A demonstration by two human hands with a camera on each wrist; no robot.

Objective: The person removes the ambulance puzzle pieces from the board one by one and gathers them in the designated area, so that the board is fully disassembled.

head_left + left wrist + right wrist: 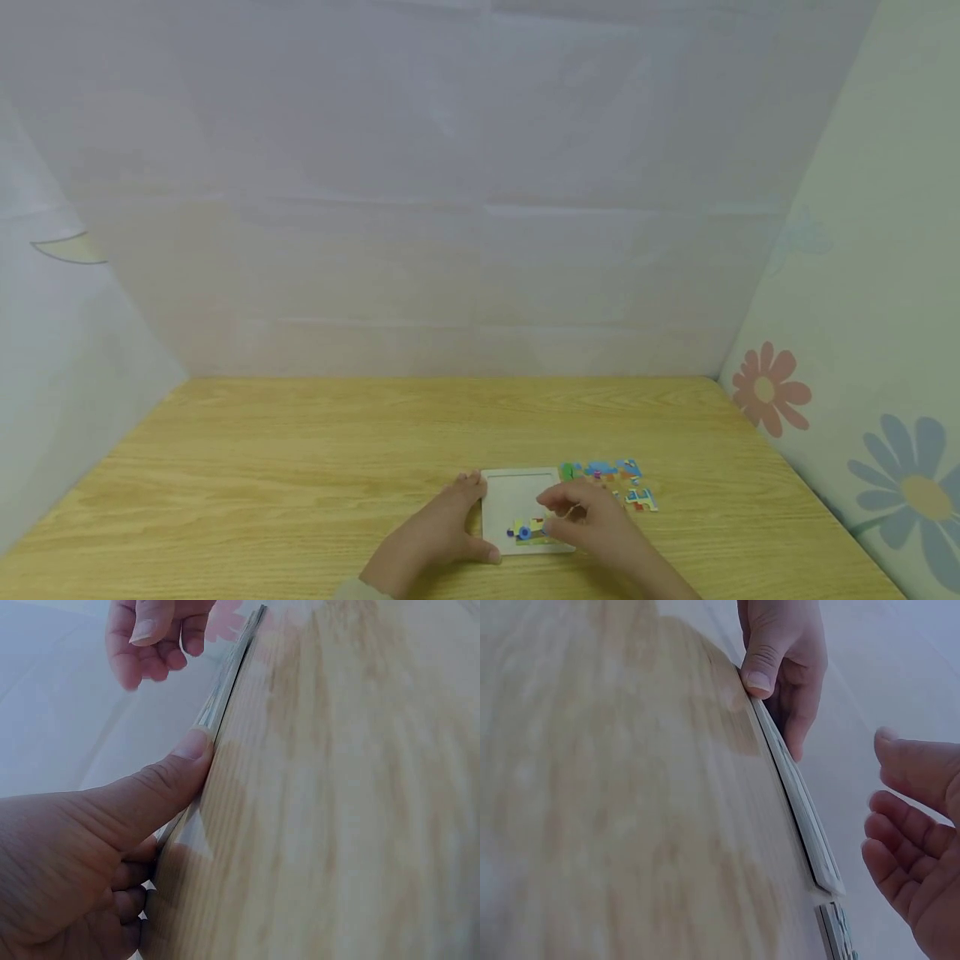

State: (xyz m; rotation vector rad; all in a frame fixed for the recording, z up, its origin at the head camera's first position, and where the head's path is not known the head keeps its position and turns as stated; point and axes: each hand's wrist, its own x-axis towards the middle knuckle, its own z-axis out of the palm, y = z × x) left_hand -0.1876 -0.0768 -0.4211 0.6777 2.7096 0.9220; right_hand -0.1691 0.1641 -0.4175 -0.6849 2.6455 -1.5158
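Note:
A white square puzzle tray [504, 498] lies flat on the wooden table. Joined puzzle pieces [531, 532], showing blue wheels on a green and yellow ground, lie in its near right part. My left hand [442, 525] grips the tray's left side, the thumb at the near edge and the fingers along the side. In the left wrist view that thumb [169, 776] presses on the tray's edge. Above the tray's right side hovers my right hand [592, 521], fingers loosely bent and apart. Nothing shows between those fingers [900, 859] in the right wrist view.
Several loose puzzle pieces [611, 468] lie on the table just right of the tray, some partly behind my right hand. The wooden table [300, 450] reaches back to a pale cloth wall [465, 250]. A flower-printed panel [862, 375] borders the right side.

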